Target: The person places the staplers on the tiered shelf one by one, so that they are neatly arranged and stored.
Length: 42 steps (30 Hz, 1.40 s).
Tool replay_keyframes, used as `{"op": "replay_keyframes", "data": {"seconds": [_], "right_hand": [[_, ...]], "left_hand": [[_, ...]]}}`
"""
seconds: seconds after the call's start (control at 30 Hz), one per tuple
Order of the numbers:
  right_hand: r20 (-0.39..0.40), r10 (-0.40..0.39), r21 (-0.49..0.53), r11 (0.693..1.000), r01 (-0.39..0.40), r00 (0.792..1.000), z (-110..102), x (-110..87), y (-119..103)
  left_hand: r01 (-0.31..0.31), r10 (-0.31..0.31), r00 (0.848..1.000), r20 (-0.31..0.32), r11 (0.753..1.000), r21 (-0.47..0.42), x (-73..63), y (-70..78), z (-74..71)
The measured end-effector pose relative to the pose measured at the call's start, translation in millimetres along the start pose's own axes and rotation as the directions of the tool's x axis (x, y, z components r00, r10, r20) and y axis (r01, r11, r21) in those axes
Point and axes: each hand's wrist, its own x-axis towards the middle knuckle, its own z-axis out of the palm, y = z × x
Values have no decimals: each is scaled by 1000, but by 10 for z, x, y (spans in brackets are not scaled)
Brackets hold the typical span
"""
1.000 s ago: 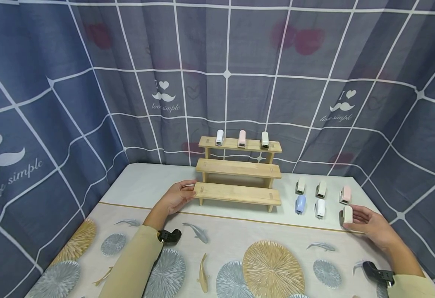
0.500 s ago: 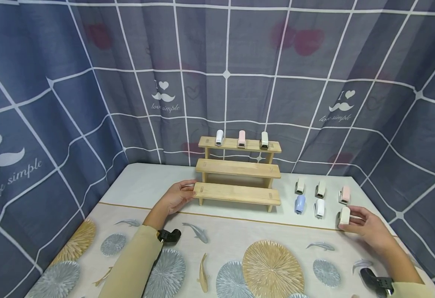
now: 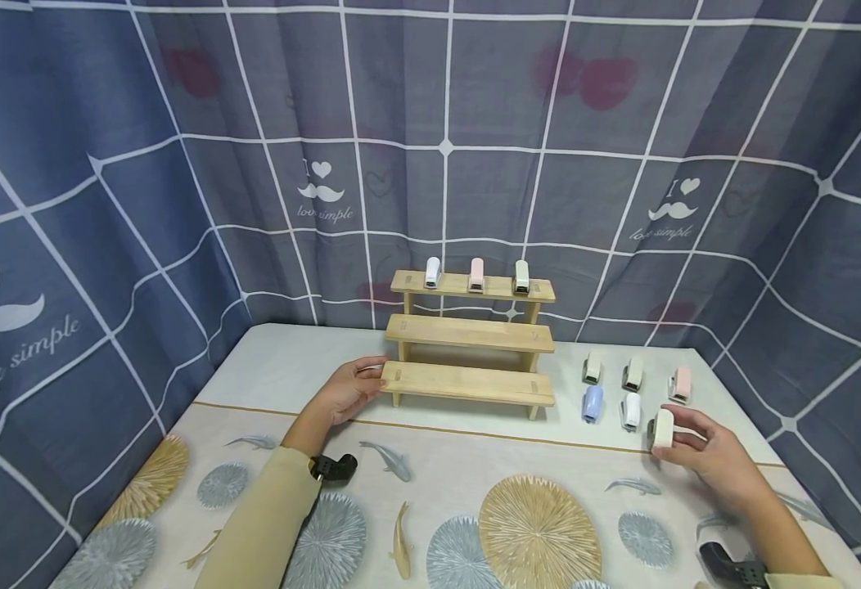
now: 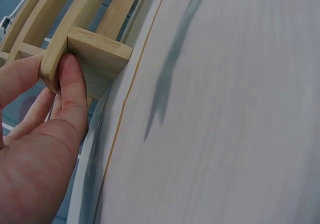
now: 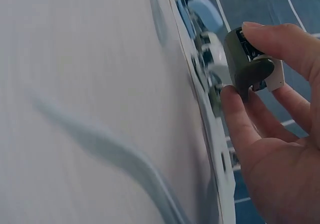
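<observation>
My right hand [image 3: 721, 458] pinches a small cream stapler [image 3: 662, 429] between thumb and fingers, near the table's right side. Its dark grey base [image 5: 245, 66] shows in the right wrist view. With the left hand [image 3: 345, 391] I grip the left end of the lowest board of a three-step wooden shelf [image 3: 467, 380]; in the left wrist view thumb and fingers lie on either face of the board end [image 4: 56, 51]. On the top step stand a white stapler [image 3: 433, 272], a pink stapler [image 3: 477, 276] and a cream stapler [image 3: 522, 276].
Right of the shelf stand a blue stapler [image 3: 592, 404], a white stapler [image 3: 630, 411], two cream staplers [image 3: 592, 367] and a pink stapler [image 3: 680, 384]. A patterned cloth [image 3: 460, 474] covers the table's front. Checked curtains [image 3: 371, 180] enclose the back and sides.
My right hand has moved left with the cream stapler, away from the pink one and towards the white one. The left hand has stayed at the shelf's end.
</observation>
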Motion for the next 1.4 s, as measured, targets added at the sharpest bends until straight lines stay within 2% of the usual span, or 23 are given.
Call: {"op": "replay_keyframes", "data": {"seconds": [0.5, 0.8, 1.1, 1.2, 1.4], "right_hand": [[61, -145, 213, 969, 129, 988, 354, 21, -241], [102, -172, 251, 957, 142, 980, 608, 61, -402], [151, -244, 394, 904, 168, 958, 848, 177, -516], [147, -262, 407, 895, 183, 954, 935, 215, -574], [154, -250, 385, 906, 175, 956, 1092, 279, -691]], "left_hand": [[4, -4, 1000, -8, 1000, -3, -34, 35, -19], [9, -9, 1000, -14, 1000, 7, -27, 30, -22], [12, -11, 999, -31, 1000, 29, -27, 25, -2], [13, -12, 999, -36, 999, 29, -17, 22, 6], [16, -15, 999, -37, 999, 36, -16, 12, 12]]}}
